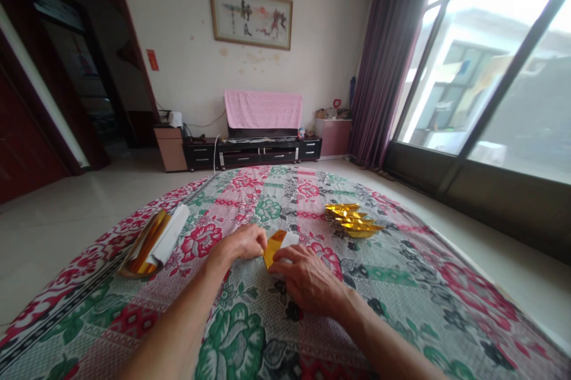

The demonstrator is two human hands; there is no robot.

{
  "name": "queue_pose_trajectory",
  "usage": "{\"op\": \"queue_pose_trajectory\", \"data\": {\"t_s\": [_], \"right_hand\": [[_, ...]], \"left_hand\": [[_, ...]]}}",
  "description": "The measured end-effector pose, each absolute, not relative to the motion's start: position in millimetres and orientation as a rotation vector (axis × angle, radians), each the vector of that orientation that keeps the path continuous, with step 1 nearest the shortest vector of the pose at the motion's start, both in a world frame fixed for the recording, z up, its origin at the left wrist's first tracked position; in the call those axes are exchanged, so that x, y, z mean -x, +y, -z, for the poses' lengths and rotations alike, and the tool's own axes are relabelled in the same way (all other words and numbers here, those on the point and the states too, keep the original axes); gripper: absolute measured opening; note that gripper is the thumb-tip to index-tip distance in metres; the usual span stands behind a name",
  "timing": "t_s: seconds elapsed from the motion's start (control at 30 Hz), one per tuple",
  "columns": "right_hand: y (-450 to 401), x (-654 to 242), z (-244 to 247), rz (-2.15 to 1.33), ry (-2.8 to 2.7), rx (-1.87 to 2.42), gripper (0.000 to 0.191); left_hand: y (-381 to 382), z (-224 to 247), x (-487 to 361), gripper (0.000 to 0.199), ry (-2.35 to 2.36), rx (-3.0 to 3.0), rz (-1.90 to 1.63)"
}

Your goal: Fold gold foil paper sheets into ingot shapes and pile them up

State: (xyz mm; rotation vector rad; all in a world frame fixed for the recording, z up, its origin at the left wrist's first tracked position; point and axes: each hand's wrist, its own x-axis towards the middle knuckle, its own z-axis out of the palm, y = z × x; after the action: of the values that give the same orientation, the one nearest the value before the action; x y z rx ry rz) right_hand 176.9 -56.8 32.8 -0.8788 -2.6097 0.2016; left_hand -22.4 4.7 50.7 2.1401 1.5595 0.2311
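Note:
A partly folded sheet of gold foil paper [273, 244] with a white side showing lies on the patterned cloth in front of me. My left hand [247, 241] is closed at the paper's left edge, fingertips pinched against it. From the right, my right hand [307, 278] grips the same paper with curled fingers, hiding part of it. Several folded gold paper ingots [357, 222] sit in a cluster beyond my right hand. Off to the left rests a stack of gold and white paper sheets [156, 243], bent into a curve.
A floral cloth [241, 332] covers the broad surface under my hands. Beyond it stand a low black TV cabinet [259, 153] and a screen draped with a pink cloth [263, 109]. A large window [482, 82] and a purple curtain [386, 59] are to the right.

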Motion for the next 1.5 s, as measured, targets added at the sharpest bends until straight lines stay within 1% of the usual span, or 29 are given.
{"op": "queue_pose_trajectory", "data": {"t_s": [0.07, 0.2, 0.53, 0.77, 0.87, 1.0, 1.17, 1.23, 1.33, 1.43, 1.5], "right_hand": [[-57, -177, -33, -0.202, -2.606, 0.880, 0.035], [-56, -176, -32, -0.203, -2.596, 0.879, 0.035], [-57, -177, -33, -0.200, -2.596, 0.881, 0.035], [-57, -176, -31, -0.192, -2.582, 0.877, 0.035], [-57, -176, -31, -0.200, -2.584, 0.872, 0.036], [-56, -177, -32, -0.210, -2.589, 0.867, 0.038], [-56, -176, -31, -0.194, -2.593, 0.875, 0.038], [-56, -176, -31, -0.177, -2.599, 0.871, 0.038], [-56, -176, -31, -0.161, -2.593, 0.863, 0.037], [-56, -177, -31, -0.170, -2.583, 0.858, 0.036], [-56, -177, -31, -0.177, -2.585, 0.859, 0.038]], "left_hand": [[5, -47, 26, 0.025, 1.537, -2.130, -0.239], [5, -43, 30, 0.022, 1.464, -2.128, -0.327], [6, -31, 29, 0.021, 1.535, -2.133, -0.363], [7, -31, 33, 0.023, 1.466, -2.125, -0.457], [3, -33, 31, 0.022, 1.467, -2.134, -0.435], [-2, -34, 27, 0.029, 1.532, -2.178, -0.398], [-1, -33, 27, 0.021, 1.533, -2.197, -0.423], [0, -31, 28, 0.017, 1.533, -2.176, -0.456], [-3, -28, 27, 0.017, 1.557, -2.128, -0.515], [-14, -25, 22, 0.016, 1.642, -2.103, -0.700], [-23, -25, 18, 0.015, 1.615, -2.161, -0.840]]}}
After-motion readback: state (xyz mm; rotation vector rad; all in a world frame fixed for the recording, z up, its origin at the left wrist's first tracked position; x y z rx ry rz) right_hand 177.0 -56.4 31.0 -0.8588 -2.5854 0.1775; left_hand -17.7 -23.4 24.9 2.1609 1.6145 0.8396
